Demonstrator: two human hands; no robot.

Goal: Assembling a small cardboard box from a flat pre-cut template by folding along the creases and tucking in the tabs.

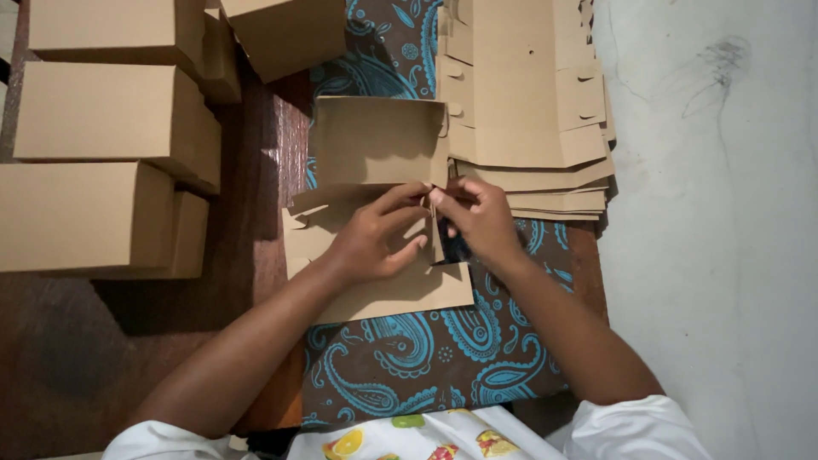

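A partly folded brown cardboard box blank [375, 145] lies on a brown cloth with a blue paisley pattern [426, 349]. Its far panel stands raised; its near panel lies flat under my wrists. My left hand [375, 238] rests on the blank's middle, fingers pinching a side flap at its right edge. My right hand [481, 217] meets it there, thumb and fingers closed on the same upright flap. The flap's lower part is hidden behind my fingers.
A stack of flat unfolded cardboard blanks [528, 85] lies right behind the box. Several assembled brown boxes [94, 213] are piled at the left on a dark wooden floor [68, 358]. A pale grey wall or floor [724, 213] runs along the right.
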